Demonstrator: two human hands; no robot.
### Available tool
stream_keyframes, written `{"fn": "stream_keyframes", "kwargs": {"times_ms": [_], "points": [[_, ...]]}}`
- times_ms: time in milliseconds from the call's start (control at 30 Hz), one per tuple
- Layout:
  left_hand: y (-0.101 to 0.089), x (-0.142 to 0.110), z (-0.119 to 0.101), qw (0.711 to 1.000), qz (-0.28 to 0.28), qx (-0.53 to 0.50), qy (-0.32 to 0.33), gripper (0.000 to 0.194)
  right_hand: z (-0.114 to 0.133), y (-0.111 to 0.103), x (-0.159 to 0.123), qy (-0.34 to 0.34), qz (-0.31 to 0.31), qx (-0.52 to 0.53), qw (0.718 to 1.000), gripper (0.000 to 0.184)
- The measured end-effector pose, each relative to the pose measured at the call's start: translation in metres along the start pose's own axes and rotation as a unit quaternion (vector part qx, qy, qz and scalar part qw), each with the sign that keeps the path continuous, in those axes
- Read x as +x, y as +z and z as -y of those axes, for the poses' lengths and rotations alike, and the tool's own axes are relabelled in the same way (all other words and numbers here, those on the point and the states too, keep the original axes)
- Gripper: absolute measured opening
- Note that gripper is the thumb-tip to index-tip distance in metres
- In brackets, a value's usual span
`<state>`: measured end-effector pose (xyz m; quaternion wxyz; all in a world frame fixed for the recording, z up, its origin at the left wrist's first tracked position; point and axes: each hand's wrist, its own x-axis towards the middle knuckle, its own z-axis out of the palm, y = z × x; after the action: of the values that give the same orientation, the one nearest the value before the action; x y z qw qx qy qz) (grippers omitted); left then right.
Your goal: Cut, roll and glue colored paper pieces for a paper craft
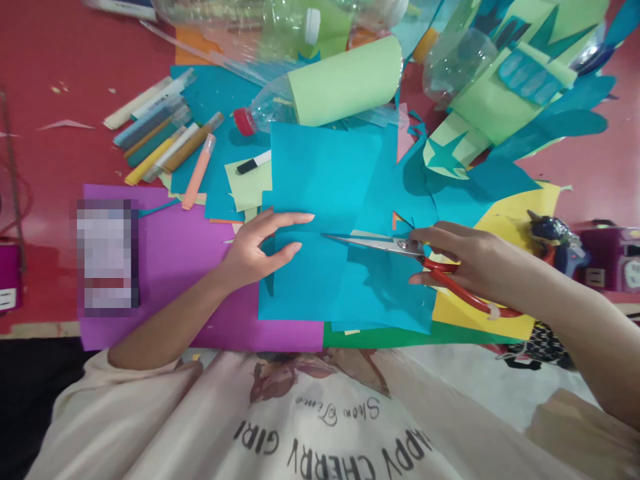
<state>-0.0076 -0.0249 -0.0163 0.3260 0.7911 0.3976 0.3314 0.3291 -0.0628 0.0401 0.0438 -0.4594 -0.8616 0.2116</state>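
A sheet of blue paper (320, 167) lies before me, with a long slit or edge running across its middle. My right hand (463, 250) grips a pair of scissors (385, 245) by the red handles. Their narrow metal blades point left over the blue paper, slightly parted, with the tips near its middle. At the sheet's left side is my left hand (265, 247), thumb and forefinger spread apart and the other fingers curled out of sight. Nothing shows between them; whether they touch the paper is unclear.
Several markers (165, 133) lie at the back left, above a phone (106, 257) on purple paper (185, 267). A red-capped plastic bottle (345, 83) wrapped in light green paper lies behind the sheet. Right are paper-covered bottle crafts (500, 93), yellow paper (505, 220) and a glue gun (555, 240).
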Motion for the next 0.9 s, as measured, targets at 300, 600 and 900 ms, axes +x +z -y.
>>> {"fn": "stream_keyframes", "kwargs": {"times_ms": [300,600,900], "points": [[-0.0008,0.0023,-0.0025,1.0,0.002,0.002,0.018,0.03,0.0019,-0.0029,0.001,-0.022,-0.021,-0.023,0.999,0.057],[0.0004,0.0029,-0.0021,0.999,0.008,-0.043,0.02,0.038,0.0026,-0.0066,-0.0025,0.017,0.048,-0.055,0.997,0.059],[0.0023,0.0022,-0.0035,0.998,0.012,-0.052,0.034,0.039,0.007,-0.0036,0.0016,0.05,0.074,-0.02,0.996,0.071]]}}
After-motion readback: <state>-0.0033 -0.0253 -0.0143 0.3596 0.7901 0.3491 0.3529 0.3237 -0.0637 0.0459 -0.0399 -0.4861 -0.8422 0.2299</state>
